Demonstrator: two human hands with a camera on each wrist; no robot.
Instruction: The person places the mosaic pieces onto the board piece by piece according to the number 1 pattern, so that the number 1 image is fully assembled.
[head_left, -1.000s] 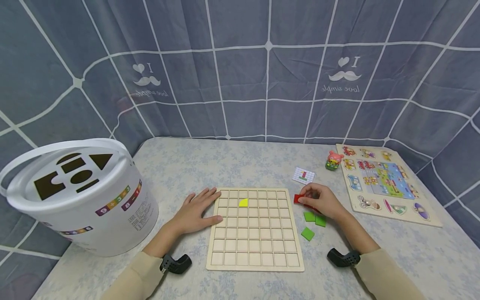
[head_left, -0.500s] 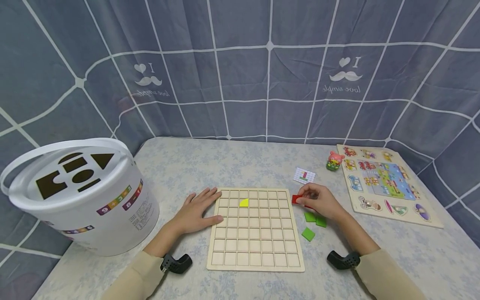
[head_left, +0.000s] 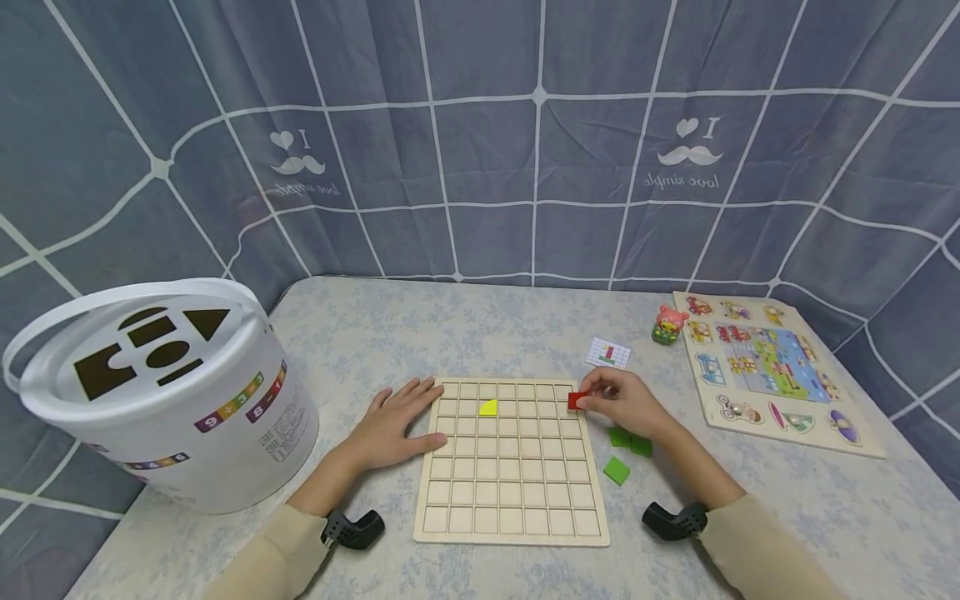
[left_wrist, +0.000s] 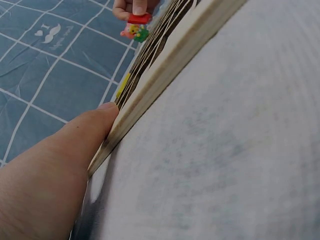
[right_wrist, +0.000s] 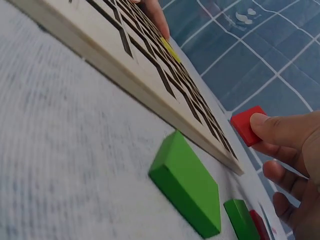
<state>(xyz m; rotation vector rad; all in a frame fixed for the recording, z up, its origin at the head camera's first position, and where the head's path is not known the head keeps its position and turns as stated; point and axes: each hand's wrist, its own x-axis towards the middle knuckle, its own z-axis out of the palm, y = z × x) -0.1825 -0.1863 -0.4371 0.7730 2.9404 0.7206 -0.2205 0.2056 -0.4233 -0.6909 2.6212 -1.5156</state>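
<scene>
A wooden grid board (head_left: 517,470) lies flat on the table, with a yellow quarter-round piece (head_left: 488,407) in one of its upper cells. My left hand (head_left: 393,429) is spread flat by the board's left edge, fingers straight, thumb touching the rim. My right hand (head_left: 626,402) pinches a red square block (head_left: 576,401) between thumb and fingers over the board's upper right edge. In the right wrist view the red block (right_wrist: 246,124) is held raised above the board. Green square blocks (head_left: 617,471) lie right of the board, and a second red block (right_wrist: 259,223) is near them.
A small pattern card (head_left: 608,352) lies behind the right hand. Farther right are a bear figurine (head_left: 667,325) and a picture puzzle board (head_left: 780,367). A large white bucket (head_left: 225,442) with a shape-cut lid stands at the left. A curtain (head_left: 480,150) hangs behind the table.
My right hand has moved left with the red block, from beside the board to over its upper right edge. The left hand stays in place.
</scene>
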